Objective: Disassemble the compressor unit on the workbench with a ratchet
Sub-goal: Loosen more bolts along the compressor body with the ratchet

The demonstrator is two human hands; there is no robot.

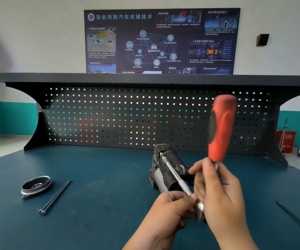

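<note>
The dark compressor unit [167, 166] lies on the blue-green bench mat [100, 177], right of centre. A silver extension bar [174, 173] runs from its far end back toward me. My left hand [167, 208] pinches the near end of that bar. My right hand [221, 192] grips the ratchet near its head. The ratchet's red handle [221, 127] stands upward, blurred. The ratchet head [200, 207] shows between my two hands.
A round metal end cover [36, 185] and two long dark bolts [55, 197] lie on the mat at left. Another thin dark rod [295, 216] lies at the right edge. A black pegboard [145, 116] backs the bench under a shelf.
</note>
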